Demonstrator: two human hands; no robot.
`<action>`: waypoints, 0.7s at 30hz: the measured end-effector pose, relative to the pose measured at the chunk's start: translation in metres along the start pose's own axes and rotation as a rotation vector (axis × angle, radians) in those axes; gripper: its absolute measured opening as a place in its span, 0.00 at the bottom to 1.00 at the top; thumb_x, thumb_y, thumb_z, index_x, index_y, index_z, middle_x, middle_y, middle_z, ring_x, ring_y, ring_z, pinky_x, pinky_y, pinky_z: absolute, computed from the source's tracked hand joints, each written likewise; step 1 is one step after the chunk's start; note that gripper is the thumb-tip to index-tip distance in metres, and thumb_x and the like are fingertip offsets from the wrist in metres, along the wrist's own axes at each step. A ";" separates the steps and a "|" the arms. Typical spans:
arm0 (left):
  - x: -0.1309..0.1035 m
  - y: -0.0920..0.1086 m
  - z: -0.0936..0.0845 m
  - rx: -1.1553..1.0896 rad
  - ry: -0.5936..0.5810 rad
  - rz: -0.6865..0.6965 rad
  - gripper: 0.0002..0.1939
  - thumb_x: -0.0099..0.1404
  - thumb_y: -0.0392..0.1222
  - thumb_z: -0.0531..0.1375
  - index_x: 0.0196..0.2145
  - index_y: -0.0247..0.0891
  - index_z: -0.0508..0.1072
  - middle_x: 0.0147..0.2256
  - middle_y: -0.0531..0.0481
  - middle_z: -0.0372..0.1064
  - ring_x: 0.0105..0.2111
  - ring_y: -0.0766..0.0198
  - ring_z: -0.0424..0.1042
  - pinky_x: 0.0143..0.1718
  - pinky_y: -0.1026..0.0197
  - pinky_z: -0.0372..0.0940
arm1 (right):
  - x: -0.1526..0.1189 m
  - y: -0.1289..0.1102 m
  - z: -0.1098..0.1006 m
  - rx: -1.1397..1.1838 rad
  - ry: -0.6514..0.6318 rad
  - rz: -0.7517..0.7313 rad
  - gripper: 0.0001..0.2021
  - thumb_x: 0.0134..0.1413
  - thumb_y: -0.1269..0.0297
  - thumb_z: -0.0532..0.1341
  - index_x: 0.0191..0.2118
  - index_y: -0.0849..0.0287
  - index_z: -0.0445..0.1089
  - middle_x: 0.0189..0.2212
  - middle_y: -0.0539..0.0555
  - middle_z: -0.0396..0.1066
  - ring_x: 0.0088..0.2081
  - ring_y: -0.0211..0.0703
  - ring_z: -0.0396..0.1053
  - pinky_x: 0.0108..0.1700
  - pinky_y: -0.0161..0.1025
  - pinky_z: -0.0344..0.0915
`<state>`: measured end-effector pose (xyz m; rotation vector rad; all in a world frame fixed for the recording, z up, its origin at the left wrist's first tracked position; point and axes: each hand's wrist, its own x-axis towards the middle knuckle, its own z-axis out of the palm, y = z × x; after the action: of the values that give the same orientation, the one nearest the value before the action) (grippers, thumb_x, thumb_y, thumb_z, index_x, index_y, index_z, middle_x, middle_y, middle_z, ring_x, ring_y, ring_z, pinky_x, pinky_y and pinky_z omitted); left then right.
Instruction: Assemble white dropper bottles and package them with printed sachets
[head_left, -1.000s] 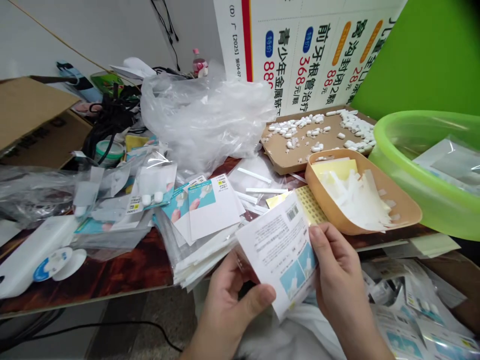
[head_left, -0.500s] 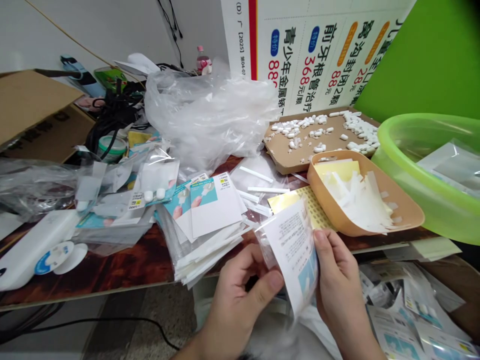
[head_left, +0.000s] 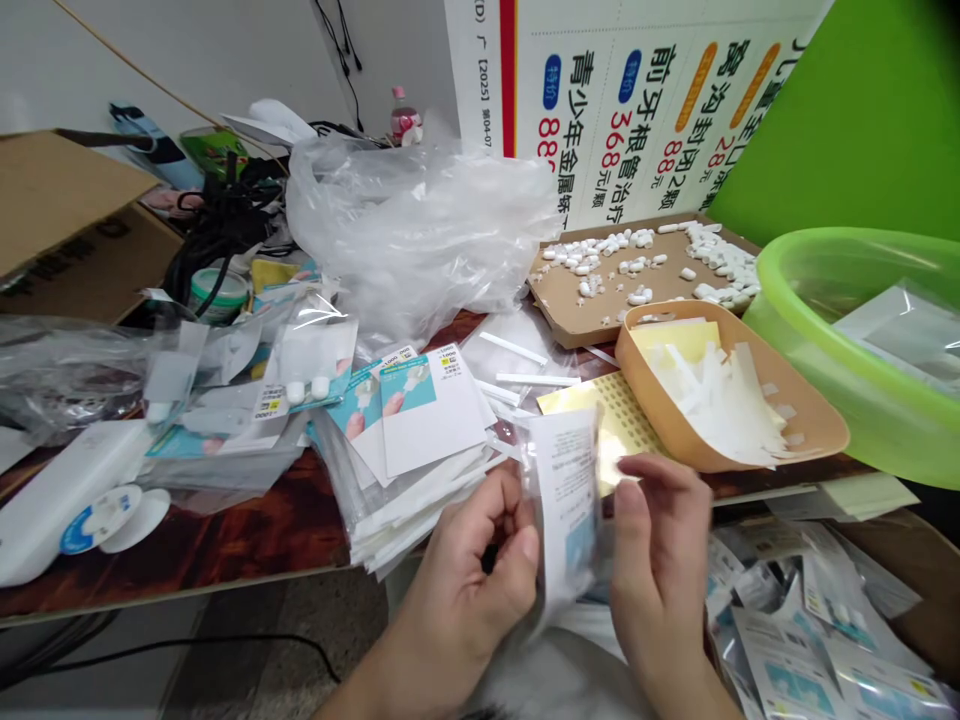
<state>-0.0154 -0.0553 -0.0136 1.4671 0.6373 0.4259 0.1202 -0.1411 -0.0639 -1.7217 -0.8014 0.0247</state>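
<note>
My left hand pinches the left edge of a clear bag with a printed white card inside, held upright and bowed above the table's front edge. To the right of the bag is my right hand, its thumb and fingers apart, with nothing visible between them. Left of the bag lies a stack of white cards with blue pictures. Behind it, a yellow sheet with rows of dots lies partly under an orange basket holding white paper strips.
A cardboard tray of small white pieces stands at the back, with a green basin to its right. Filled bags lie low at the right. Crumpled plastic, a white device and a cardboard box occupy the left side.
My right hand has let go of the bag's right side and opened. The bag has shifted slightly left and turned more upright in my left hand.
</note>
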 end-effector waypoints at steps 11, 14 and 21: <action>-0.004 -0.010 0.013 0.002 -0.022 0.115 0.18 0.72 0.54 0.49 0.28 0.41 0.56 0.25 0.56 0.51 0.26 0.64 0.52 0.29 0.59 0.49 | 0.000 -0.013 -0.006 0.106 -0.302 -0.562 0.33 0.54 0.75 0.56 0.65 0.56 0.47 0.65 0.61 0.48 0.65 0.55 0.51 0.63 0.61 0.54; -0.001 -0.013 0.014 -0.160 -0.052 0.054 0.19 0.69 0.57 0.52 0.29 0.41 0.58 0.25 0.56 0.50 0.25 0.65 0.50 0.27 0.60 0.48 | 0.000 -0.011 -0.008 0.104 -0.316 -0.552 0.34 0.53 0.79 0.56 0.64 0.50 0.49 0.67 0.58 0.45 0.65 0.55 0.49 0.63 0.62 0.51; 0.008 -0.020 0.022 -0.354 -0.027 -0.004 0.19 0.65 0.58 0.58 0.29 0.40 0.62 0.24 0.57 0.51 0.24 0.67 0.50 0.26 0.63 0.50 | 0.010 -0.009 -0.017 0.021 -0.390 -0.569 0.30 0.54 0.81 0.52 0.61 0.51 0.53 0.66 0.57 0.42 0.66 0.53 0.46 0.63 0.57 0.49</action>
<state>0.0021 -0.0693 -0.0349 1.1329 0.5128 0.4881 0.1307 -0.1493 -0.0466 -1.4315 -1.5522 -0.0194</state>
